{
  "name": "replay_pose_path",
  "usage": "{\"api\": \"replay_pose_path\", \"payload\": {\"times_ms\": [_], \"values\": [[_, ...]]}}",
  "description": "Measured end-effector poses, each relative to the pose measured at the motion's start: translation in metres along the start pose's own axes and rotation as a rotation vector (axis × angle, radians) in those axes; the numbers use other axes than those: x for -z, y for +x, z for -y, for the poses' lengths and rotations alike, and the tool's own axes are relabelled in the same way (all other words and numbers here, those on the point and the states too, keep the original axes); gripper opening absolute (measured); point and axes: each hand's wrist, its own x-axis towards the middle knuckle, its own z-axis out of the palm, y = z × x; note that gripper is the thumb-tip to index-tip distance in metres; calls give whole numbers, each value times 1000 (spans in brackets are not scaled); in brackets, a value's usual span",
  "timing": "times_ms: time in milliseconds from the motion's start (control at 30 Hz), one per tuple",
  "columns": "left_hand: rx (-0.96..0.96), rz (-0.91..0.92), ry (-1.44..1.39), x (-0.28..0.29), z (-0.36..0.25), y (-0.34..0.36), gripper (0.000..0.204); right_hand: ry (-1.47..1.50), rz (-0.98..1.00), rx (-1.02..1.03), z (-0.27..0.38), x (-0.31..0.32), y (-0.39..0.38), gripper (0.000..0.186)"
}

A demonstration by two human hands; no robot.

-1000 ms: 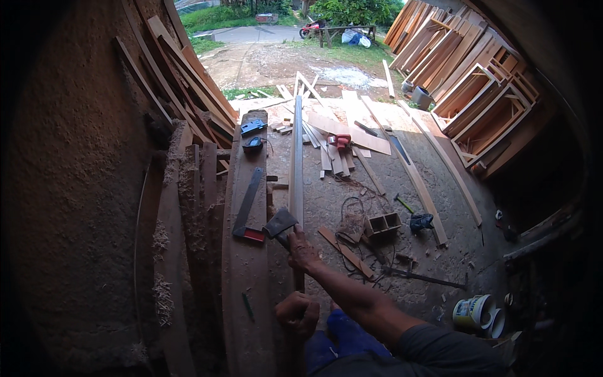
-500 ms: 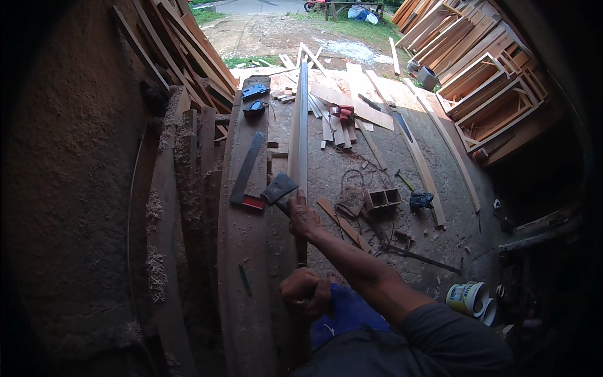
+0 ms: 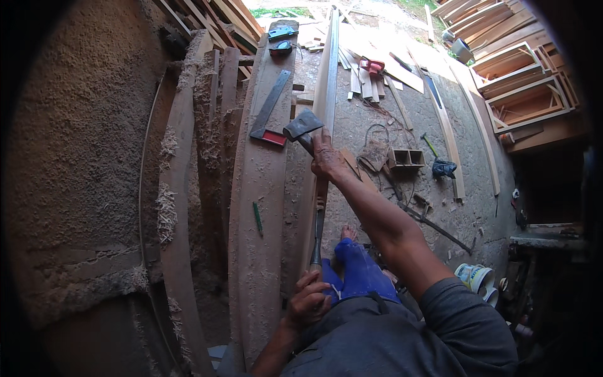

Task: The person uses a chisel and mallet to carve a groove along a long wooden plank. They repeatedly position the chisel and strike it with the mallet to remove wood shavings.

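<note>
My right hand (image 3: 326,155) grips the handle of a hatchet (image 3: 301,124) with a broad dark head, over a long upright-edged board (image 3: 330,53). Below it, my left hand (image 3: 308,295) holds a metal chisel (image 3: 316,245) lying along that board, its blade pointing away from me, near wood shavings on the board's top. On the wide plank (image 3: 254,195) to the left lie a try square (image 3: 271,103) with red on its handle, a green pencil (image 3: 257,218), a dark tape measure (image 3: 281,48) and a blue tool (image 3: 282,31).
Shaving-covered timbers (image 3: 179,188) stand by the rough wall (image 3: 94,157). On the floor are a red power tool (image 3: 372,66), a hollow block (image 3: 406,158), cords, a hammer (image 3: 424,144), loose strips and white buckets (image 3: 474,279). Wooden frames (image 3: 521,103) are stacked at right.
The view has tilted down, so the scene sits higher and more of my body shows. The chisel in my left hand now shows clearly. My right hand still holds the hatchet.
</note>
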Motion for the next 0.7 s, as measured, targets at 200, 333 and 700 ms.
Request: {"api": "replay_pose_path", "payload": {"times_ms": [200,333,700], "values": [[277,40,252,-25,28,-36,58,5,-38,61,-7,-13,6,68],[227,162,601,-26,37,-18,62,87,23,92,-16,1,7,60],[557,-290,-661,41,14,55,49,415,219,87,-55,72,-30,46]]}}
